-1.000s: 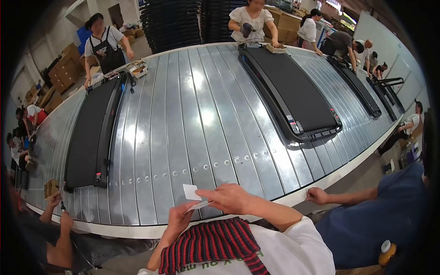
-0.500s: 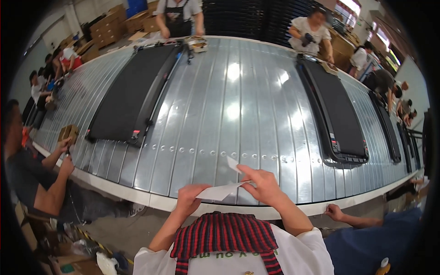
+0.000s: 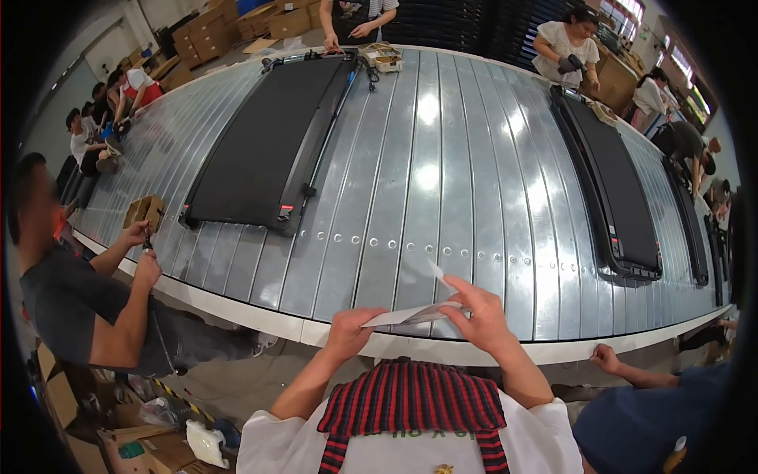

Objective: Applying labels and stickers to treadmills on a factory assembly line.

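Observation:
Between my hands, over the near edge of the metal slat table, is a thin white sheet (image 3: 404,317), seen at a slant. My left hand (image 3: 348,333) pinches its left end. With thumb and fingers, my right hand (image 3: 478,316) holds the other end. A small white slip (image 3: 437,271) sticks up from the right fingertips. Whether it is part of the sheet or a separate piece, I cannot tell. No writing can be made out on the sheet.
Long black treadmill-like decks lie on the metal table (image 3: 387,189), one on the left (image 3: 264,146), another on the right (image 3: 620,178). A co-worker (image 3: 95,300) on the left holds a tool beside a small carton (image 3: 144,212). At right, another person's hand (image 3: 606,359) rests near the table edge.
The view has shifted, so the table and decks appear farther right. My hands still hold the sheet, which now looks flatter. The co-worker across the table at left has brought their hands closer together.

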Tool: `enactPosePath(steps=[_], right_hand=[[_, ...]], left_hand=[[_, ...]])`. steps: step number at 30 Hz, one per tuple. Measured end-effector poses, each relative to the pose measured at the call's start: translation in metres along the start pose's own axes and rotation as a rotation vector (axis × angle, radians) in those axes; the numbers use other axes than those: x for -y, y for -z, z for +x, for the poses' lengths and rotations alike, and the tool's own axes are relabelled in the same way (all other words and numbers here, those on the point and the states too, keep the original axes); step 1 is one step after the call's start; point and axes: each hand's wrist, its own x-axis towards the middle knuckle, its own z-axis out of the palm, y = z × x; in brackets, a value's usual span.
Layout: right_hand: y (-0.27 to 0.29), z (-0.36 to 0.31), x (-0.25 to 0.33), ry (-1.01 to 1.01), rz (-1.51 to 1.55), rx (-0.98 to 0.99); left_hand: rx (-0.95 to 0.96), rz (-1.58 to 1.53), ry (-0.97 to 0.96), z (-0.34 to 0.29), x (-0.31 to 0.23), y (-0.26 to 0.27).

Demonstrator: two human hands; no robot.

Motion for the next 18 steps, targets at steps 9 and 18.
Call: enactPosePath(steps=[9, 18], right_hand=[[-0.002, 0.009, 0.004, 0.055, 0.085, -0.059], [0.008, -0.010, -0.011, 0.009, 0.131, -0.096]], left_hand=[[-0.022, 0.086, 0.082, 0.003, -0.018, 0.017], [-0.006, 0.010, 0.186, 0.001, -0.029, -0.001]])
